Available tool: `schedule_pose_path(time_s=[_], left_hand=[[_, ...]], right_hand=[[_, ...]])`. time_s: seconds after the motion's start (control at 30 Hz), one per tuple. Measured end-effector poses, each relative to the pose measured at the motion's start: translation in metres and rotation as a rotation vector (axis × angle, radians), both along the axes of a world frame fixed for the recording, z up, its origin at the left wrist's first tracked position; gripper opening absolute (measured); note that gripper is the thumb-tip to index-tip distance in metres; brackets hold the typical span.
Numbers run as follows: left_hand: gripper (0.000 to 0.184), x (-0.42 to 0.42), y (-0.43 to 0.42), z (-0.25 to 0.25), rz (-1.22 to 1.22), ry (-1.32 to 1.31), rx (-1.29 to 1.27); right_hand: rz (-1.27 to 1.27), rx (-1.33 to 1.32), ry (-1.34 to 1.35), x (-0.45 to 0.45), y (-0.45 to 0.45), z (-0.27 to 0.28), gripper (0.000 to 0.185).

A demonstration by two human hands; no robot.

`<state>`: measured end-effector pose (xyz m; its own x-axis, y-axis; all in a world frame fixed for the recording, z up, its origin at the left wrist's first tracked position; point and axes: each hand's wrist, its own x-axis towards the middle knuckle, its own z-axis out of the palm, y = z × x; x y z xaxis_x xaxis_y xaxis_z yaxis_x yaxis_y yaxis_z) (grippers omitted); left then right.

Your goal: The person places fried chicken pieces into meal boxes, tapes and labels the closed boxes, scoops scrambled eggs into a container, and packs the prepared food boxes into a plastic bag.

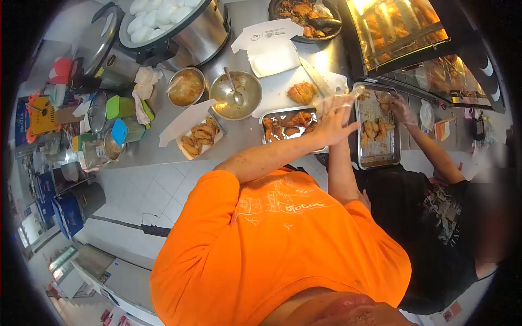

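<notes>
My left hand crosses in front of my right hand above the counter, its fingers spread apart. Clear plastic, like a thin glove, shows around the hands; my right hand's fingers are mostly hidden and blurred. Just left of them is a small metal tray of fried pieces in dark sauce. Behind it, one fried piece lies on a white board beside a knife. An open white carton stands farther back.
At the right, a co-worker's gloved hand reaches over a large tray of fried pieces. Left are a filled carton, a bowl with a spoon, a sauce bowl and a large cooker. A lit display case stands back right.
</notes>
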<state>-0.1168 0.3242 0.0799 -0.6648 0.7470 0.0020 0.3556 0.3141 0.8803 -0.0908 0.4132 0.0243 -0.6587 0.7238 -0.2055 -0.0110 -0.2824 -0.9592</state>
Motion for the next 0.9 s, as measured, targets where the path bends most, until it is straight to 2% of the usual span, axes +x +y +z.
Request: schedule_pose_path(time_s=[0.03, 0.13, 0.23, 0.27, 0.33, 0.4, 0.47, 0.53, 0.57, 0.6, 0.7, 0.73, 0.77, 0.87, 0.9], left_hand=[[0.08, -0.005, 0.002, -0.001, 0.044, -0.003, 0.026], [0.085, -0.012, 0.01, -0.033, 0.076, -0.089, 0.319], [0.086, 0.008, -0.023, -0.029, 0.002, -0.302, -0.026], [0.08, 0.019, -0.034, -0.052, -0.013, -0.096, 0.121], [0.068, 0.023, -0.071, -0.06, -0.033, -0.142, 0.25], [0.057, 0.008, -0.116, -0.048, -0.004, -0.591, 0.194], [0.045, -0.005, -0.166, -0.064, 0.096, -0.644, 0.092], [0.039, -0.006, -0.219, -0.131, 0.216, -0.555, 0.155], [0.039, -0.009, -0.239, -0.117, 0.337, -0.609, 0.108], [0.04, -0.01, -0.258, -0.1, 0.456, -0.659, 0.061], [0.043, -0.011, -0.313, -0.109, 0.711, -0.71, 0.04], [0.043, -0.008, -0.329, -0.108, 0.788, -0.716, 0.053], [0.044, -0.014, -0.34, -0.109, 0.866, -0.713, 0.077], [0.045, -0.009, -0.374, -0.115, 1.022, -0.688, 0.1], [0.044, -0.001, -0.38, -0.114, 1.037, -0.722, 0.097]], right_hand=[[0.034, 0.021, -0.004, -0.005, 0.002, 0.001, 0.048], [0.146, 0.181, -0.026, -0.028, 0.002, -0.007, 0.045], [0.321, 0.518, -0.134, -0.067, 0.006, -0.043, 0.043], [0.403, 0.642, -0.203, -0.082, 0.009, -0.057, 0.043], [0.584, 0.868, -0.347, -0.1, 0.007, -0.087, 0.042], [0.743, 1.033, -0.5, -0.11, -0.001, -0.096, 0.042], [0.815, 1.129, -0.603, -0.121, -0.011, -0.099, 0.041], [0.759, 1.129, -0.637, -0.13, -0.019, -0.109, 0.041], [0.691, 1.078, -0.616, -0.134, -0.023, -0.121, 0.041], [0.479, 0.924, -0.487, -0.136, -0.028, -0.152, 0.032], [0.758, 1.078, -0.626, -0.144, -0.03, -0.125, 0.025], [0.667, 1.025, -0.286, -0.147, -0.023, -0.137, 0.021], [0.608, 0.998, -0.303, -0.16, -0.014, -0.148, 0.022], [0.489, 0.798, -0.325, -0.19, -0.025, -0.045, 0.026], [0.571, 0.825, -0.374, -0.212, -0.023, -0.036, 0.029]])
